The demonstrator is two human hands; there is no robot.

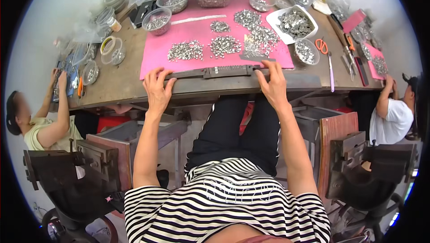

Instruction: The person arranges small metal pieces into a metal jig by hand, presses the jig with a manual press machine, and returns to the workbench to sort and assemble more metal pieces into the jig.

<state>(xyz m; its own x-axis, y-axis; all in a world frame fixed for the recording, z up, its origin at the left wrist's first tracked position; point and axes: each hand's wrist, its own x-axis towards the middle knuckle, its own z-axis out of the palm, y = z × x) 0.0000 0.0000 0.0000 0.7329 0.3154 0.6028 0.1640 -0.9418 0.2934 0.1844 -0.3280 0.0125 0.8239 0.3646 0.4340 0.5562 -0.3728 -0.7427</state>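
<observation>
Across the front edge of the workbench lies a long, dark metal bar fixture (190, 73), with a row of small parts along its middle. My left hand (156, 86) is closed round its left end, thumb toward me and fingers over the far side. At the other end my right hand (274, 84) pinches the bar between thumb and fingers. Just beyond it, a pink mat (156, 50) carries several heaps of small silver metal pieces, among them one heap (186, 50) at the left and another (225, 46) in the middle.
Clear tubs (213, 2) of metal parts line the back, beside a white tray (271, 19). Orange-handled scissors (321, 45) and a purple-handled tool (331, 75) lie right. Co-workers sit at both sides, one in a yellow top (42, 131), one in white (392, 120).
</observation>
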